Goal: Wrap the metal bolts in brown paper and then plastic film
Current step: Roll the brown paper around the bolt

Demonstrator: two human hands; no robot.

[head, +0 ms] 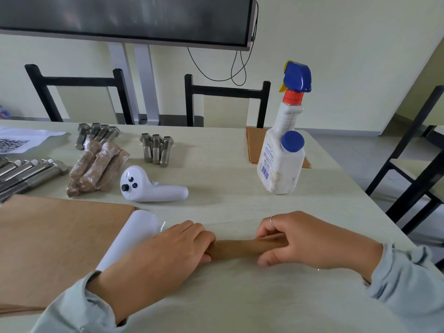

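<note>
We count 3 loose bolts point(156, 148) mid-table, 1 spray bottle point(283, 150), 1 white controller point(149, 186), 2 chairs point(227, 97), 1 film roll point(129, 236), 2 hands point(158, 258)

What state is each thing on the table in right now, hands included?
Left hand: grips the roll's left end.
Right hand: grips its right end.
Brown paper roll: rolled up, lying flat, no film visible.
Wrapped bundles: in paper and film, piled.
Three bolts: bare, side by side.
Spray bottle: upright.
Film roll: lying on brown paper sheets.
</note>
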